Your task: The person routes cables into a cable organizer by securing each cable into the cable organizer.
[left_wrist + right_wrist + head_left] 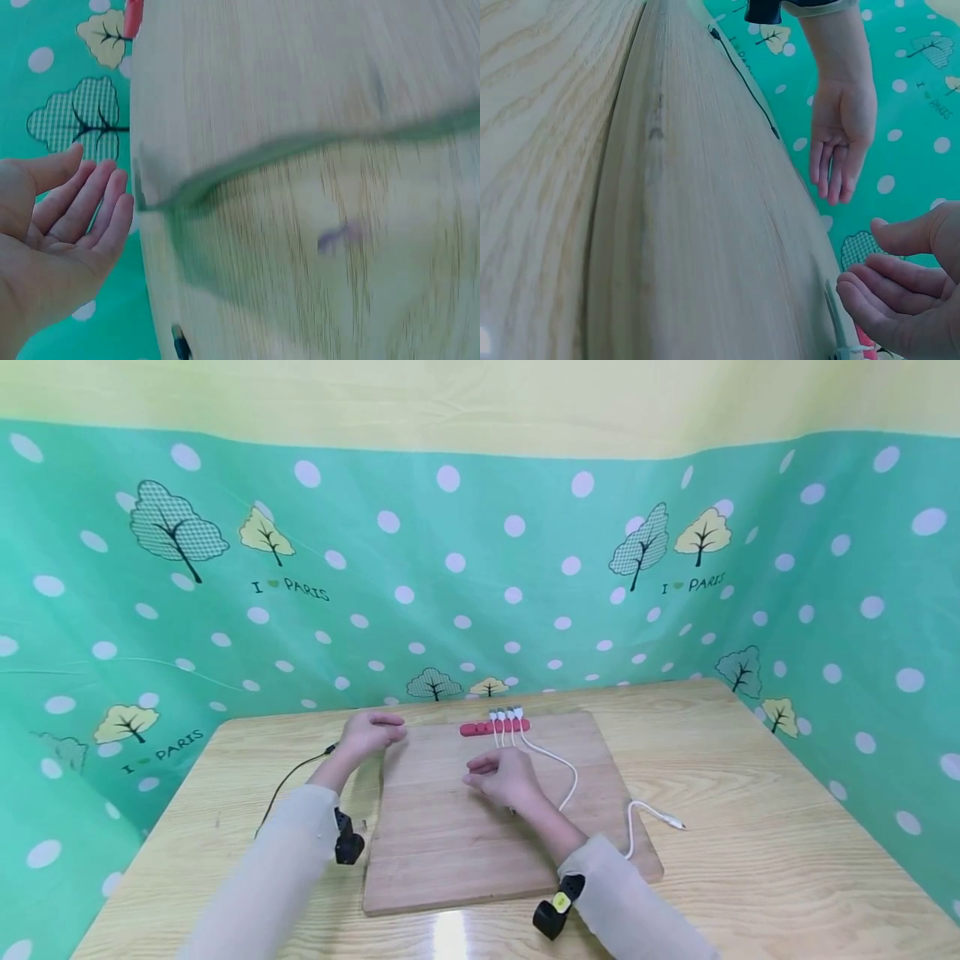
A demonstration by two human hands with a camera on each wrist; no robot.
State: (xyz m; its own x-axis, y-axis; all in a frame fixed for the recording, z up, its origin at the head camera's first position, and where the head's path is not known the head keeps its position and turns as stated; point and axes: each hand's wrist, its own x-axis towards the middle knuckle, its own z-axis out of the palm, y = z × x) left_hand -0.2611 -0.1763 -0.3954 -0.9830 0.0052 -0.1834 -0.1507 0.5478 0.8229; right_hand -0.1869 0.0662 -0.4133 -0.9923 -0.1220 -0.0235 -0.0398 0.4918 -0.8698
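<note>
My left hand [369,737] is held over the far left corner of the wooden board [442,835], fingers loosely extended and nothing in them. In the left wrist view the left hand [71,217] shows its palm and relaxed fingers. My right hand [506,777] hovers above the middle of the board, fingers slightly bent with a gap to the thumb. The right wrist view shows that right hand [907,292] holding nothing. Just beyond it, a red strip [471,729] lies along the board's far edge. Several white cable plugs [501,715] stand side by side at its right part.
A black cable [288,777] lies on the table [720,760] left of the board. One white cable [573,772] curves down from the strip behind my right wrist. Another white cable end [660,814] reaches past the board's right edge. A green dotted cloth [465,585] hangs behind.
</note>
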